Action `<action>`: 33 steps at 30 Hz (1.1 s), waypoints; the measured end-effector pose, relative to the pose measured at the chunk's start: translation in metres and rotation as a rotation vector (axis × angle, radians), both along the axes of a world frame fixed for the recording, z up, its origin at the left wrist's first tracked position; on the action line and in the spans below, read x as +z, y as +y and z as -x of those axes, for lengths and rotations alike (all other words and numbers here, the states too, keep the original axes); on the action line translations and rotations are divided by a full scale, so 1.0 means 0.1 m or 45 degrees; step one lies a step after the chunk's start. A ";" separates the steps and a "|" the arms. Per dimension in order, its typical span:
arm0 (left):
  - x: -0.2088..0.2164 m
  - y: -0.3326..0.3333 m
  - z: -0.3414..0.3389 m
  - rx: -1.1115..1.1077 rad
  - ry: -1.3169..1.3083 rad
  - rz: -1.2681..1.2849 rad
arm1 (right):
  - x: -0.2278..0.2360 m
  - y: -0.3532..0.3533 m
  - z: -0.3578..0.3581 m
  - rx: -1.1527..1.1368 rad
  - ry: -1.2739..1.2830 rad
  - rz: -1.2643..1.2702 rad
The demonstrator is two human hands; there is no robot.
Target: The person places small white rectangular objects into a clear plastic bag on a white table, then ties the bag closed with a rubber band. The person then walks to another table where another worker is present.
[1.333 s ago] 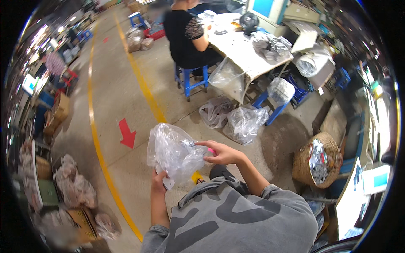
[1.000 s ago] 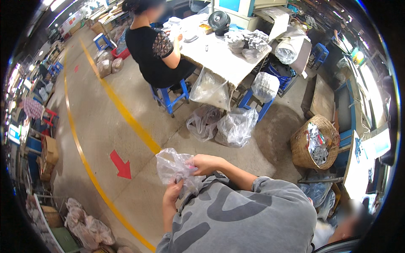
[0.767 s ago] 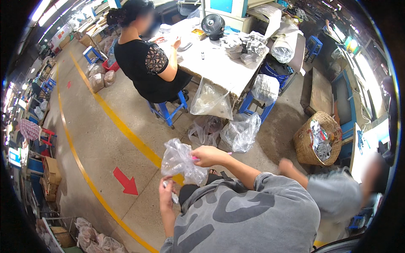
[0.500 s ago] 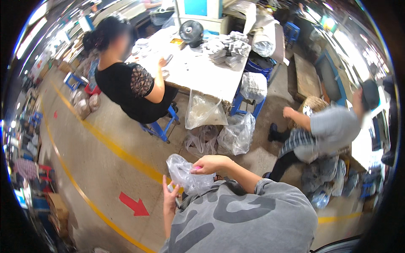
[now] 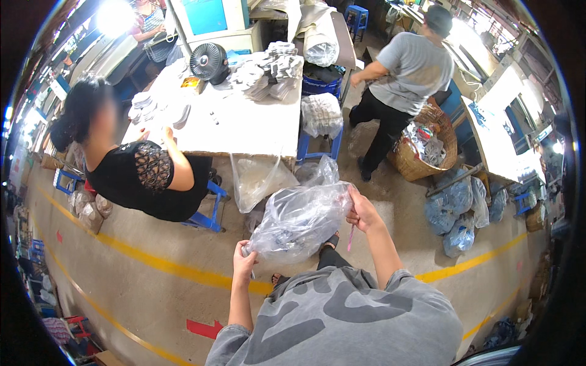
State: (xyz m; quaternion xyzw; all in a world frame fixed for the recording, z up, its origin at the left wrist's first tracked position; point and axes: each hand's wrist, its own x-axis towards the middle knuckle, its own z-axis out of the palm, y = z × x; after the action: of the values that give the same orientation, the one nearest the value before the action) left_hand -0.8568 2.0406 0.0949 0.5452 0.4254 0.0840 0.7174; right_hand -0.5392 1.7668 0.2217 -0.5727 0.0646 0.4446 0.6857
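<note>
A clear plastic bag (image 5: 299,219) is stretched out in front of me, crumpled and partly see-through. My left hand (image 5: 245,261) grips its lower left edge, fingers closed; a small greyish thing also shows by that thumb, its kind unclear. At the bag's upper right end, my right hand (image 5: 362,210) is closed on the plastic. A thin pink strip (image 5: 350,238) dangles below my right hand. Whether anything lies inside the bag I cannot tell.
Ahead stands a white table (image 5: 244,131) with a black fan (image 5: 209,63) and stacked pale pieces (image 5: 268,70). A seated person (image 5: 137,171) works at its left side. On the right, another person (image 5: 406,73) walks beside a wicker basket (image 5: 427,149). Filled plastic bags (image 5: 452,210) lie on the floor.
The bag has been spread wide and raised forward, my hands moving apart. My view has shifted. The person on the right has moved farther away, uncovering the wicker basket.
</note>
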 end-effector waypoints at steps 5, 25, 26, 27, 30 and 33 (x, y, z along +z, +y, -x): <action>0.22 -0.53 -0.95 -0.059 0.013 -0.850 | -0.15 -0.36 -0.68 -0.176 -0.193 0.129; 1.14 -1.80 -3.52 -0.824 -0.416 -0.808 | -0.17 -0.74 -2.10 0.172 -1.009 0.440; 1.12 -1.76 -3.59 -0.793 -0.438 -0.786 | -0.18 -0.61 -2.09 0.229 -1.117 0.394; 1.09 -1.71 -3.65 -0.720 -0.438 -0.735 | -0.19 -0.46 -2.09 0.290 -1.216 0.351; 1.02 -1.52 -3.85 -0.523 -0.396 -0.729 | -0.17 -0.03 -2.10 0.567 -1.217 0.312; 0.92 -1.19 -3.95 -0.367 -0.336 -0.792 | -0.14 0.47 -2.18 0.805 -1.227 0.364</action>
State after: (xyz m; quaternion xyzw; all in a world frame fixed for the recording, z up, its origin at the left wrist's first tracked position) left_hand -0.4613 1.9217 0.1869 0.7761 0.2020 0.1771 0.5705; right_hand -0.3216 1.8138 0.2073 -0.7881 -0.3683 0.3041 0.3882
